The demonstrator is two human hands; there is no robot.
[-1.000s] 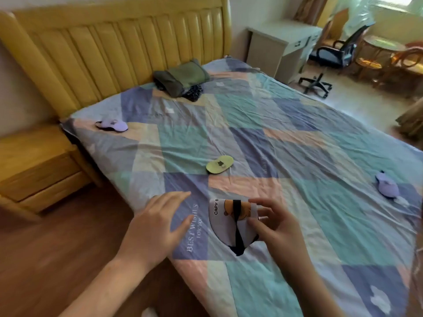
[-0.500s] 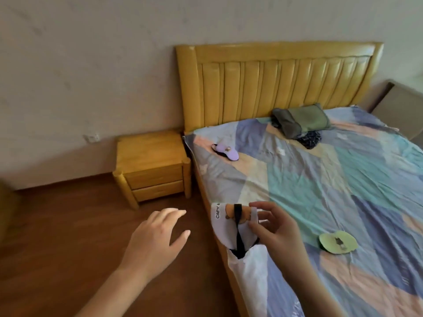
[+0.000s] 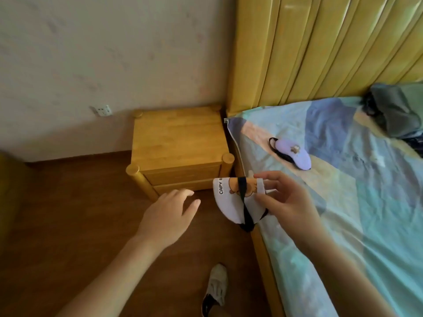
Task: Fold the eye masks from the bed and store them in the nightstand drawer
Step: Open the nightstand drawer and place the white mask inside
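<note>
Pinching folded eye mask (image 3: 231, 200): right hand (image 3: 288, 202); left hand (image 3: 167, 216) splayed, empty; print half-hidden.

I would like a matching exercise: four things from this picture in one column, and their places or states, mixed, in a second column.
Things:
1. white eye mask
2. purple eye mask
3. left hand
4. nightstand

Places or states:
A. lies on the bed near the headboard
B. drawers closed, beside the bed
C. folded, held in the right hand
D. empty, open, reaching forward

Pairs: 1-C, 2-A, 3-D, 4-B
</note>
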